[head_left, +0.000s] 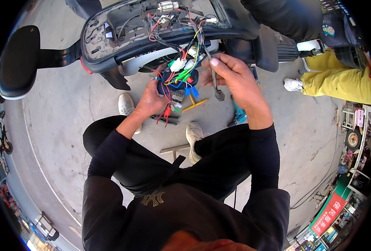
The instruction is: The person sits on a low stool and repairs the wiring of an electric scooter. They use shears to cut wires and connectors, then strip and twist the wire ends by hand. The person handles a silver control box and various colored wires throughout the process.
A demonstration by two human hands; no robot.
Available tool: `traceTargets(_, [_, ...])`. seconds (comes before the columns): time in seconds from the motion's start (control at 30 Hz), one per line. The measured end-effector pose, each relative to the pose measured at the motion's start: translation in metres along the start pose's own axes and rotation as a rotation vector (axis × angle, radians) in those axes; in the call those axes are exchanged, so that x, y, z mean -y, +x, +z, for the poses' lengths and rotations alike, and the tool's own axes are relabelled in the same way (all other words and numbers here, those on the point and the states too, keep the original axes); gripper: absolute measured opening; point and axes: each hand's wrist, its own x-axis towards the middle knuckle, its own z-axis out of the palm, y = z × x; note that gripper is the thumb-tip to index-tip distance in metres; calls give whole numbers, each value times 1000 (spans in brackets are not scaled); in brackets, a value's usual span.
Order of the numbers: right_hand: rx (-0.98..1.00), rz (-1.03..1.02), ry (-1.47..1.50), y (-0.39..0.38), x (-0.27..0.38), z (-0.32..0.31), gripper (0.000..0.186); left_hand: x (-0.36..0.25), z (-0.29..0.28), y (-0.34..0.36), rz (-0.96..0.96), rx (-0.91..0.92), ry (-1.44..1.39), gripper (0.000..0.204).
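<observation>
In front of me, my left hand (152, 97) is closed around a dark box with coloured wires (177, 81), held below the opened scooter body (152, 31). White, green, blue and red connectors (178, 65) hang over the box, and some wires run up into the scooter's wiring. My right hand (235, 77) pinches a long thin grey piece (214, 81) with a wider lower end, just right of the wires. Whether that piece is a cable with a plug or a metal tool, I cannot tell.
On the concrete floor lie a yellow T-handle wrench (195, 104), a teal tool (239, 112) and dark pliers-like tools (165, 119). A black seat-like pad (20, 62) sticks out left. Someone in yellow trousers (336, 79) is at the right, near crowded shelves (353, 138).
</observation>
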Motion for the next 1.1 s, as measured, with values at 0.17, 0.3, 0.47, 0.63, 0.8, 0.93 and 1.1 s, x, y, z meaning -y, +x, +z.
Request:
traceTargets(0.17, [0,-87,-193,-6,-13,-13,25,39,-2,2,-137,27,71,65])
traceTargets(0.3, [-15,-134,-422,-3,-37,-32,18,16,0,-2,-246,149,98,64])
traceTargets(0.47, [-218,-291,-814,8,-44,-56,25,22,2,-6,-258,369,-119,72])
traceTargets(0.63, [-294,-338,-959,5,-53,-49,29,20,4,-19,-269,543,-302,79])
traceTargets(0.8, [-339,-378,-1053,9,-57,-50,28,-10,3,-28,-364,514,-171,86])
traceTargets(0.93, [-317,-365,-1128,14,-60,-46,28,-25,-2,-36,-259,468,-168,83])
traceTargets(1.1, [-278,-354,-1210,18,-58,-34,28,-21,-11,-45,-178,380,-173,83])
